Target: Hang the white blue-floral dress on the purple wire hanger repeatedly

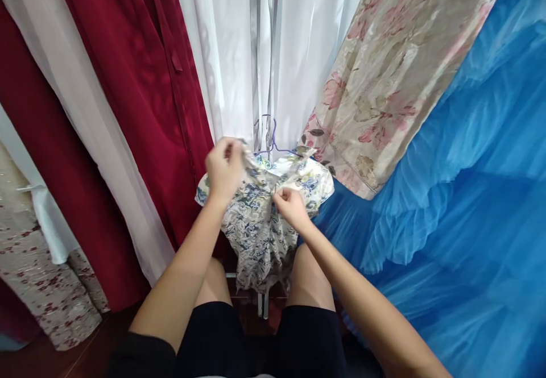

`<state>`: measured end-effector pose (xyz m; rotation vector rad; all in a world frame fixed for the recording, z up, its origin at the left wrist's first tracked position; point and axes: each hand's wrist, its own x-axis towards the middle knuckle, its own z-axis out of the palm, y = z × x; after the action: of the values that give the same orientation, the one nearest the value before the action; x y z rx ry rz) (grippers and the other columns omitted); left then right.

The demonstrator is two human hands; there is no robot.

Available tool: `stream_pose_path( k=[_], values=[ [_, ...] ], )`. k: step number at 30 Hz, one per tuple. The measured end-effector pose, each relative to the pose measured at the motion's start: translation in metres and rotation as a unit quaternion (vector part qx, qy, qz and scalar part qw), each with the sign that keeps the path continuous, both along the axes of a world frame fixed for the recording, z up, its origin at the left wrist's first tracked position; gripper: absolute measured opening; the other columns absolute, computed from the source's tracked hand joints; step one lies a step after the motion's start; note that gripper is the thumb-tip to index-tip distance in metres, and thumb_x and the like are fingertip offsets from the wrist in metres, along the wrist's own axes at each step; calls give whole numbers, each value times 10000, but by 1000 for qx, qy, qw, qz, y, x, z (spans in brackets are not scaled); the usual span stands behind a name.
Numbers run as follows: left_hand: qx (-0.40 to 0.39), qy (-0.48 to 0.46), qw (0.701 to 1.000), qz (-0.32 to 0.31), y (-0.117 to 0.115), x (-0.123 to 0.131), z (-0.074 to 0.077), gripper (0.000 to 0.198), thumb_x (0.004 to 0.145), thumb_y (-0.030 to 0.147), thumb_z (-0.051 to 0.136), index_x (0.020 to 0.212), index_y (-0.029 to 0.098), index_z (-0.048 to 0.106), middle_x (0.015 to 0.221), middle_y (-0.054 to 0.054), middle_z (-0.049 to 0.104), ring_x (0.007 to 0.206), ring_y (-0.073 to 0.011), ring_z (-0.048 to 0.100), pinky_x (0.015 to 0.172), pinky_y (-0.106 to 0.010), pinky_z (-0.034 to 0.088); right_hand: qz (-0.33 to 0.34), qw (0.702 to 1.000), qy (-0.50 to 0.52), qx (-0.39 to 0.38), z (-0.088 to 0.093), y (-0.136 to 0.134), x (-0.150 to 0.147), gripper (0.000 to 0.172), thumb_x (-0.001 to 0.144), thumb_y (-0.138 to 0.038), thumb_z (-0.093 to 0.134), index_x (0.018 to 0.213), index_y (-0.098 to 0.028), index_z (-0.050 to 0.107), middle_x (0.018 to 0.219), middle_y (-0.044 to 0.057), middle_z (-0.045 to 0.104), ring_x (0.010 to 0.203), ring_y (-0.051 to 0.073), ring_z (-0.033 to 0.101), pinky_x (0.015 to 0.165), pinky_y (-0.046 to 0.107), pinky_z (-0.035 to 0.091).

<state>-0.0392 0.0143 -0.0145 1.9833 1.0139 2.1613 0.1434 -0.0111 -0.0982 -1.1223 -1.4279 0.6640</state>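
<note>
A short-sleeved floral garment (260,219) in white, grey and blue hangs in front of me, above my knees. The hook and shoulders of a purple hanger (273,139) show at its neckline. My left hand (224,167) is closed on a strip of its patterned cloth, lifted at the left shoulder and slightly blurred. Lower down, near the middle of the chest, the fingers of my right hand (291,204) pinch the garment's front. The fingertips partly cover the cloth they hold.
Long dark red cloth (140,82) and white drapes (230,42) hang behind and to the left. On the right are a beige flowered cloth (379,82) and a wide blue tulle skirt (482,196). A metal stand (263,305) shows below the garment.
</note>
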Motion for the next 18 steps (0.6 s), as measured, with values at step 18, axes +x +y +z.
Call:
stream_pose_path(
  k=[18],
  values=[
    [-352, -392, 810, -256, -39, 19, -197, 254, 805, 407, 715, 857, 204, 573, 897, -58, 673, 900, -193, 675, 928, -372, 528, -181, 899, 395, -58, -140, -62, 43, 237, 744, -426, 650, 738, -205, 563, 580, -45, 525, 477, 121, 459, 471, 253, 359]
  ],
)
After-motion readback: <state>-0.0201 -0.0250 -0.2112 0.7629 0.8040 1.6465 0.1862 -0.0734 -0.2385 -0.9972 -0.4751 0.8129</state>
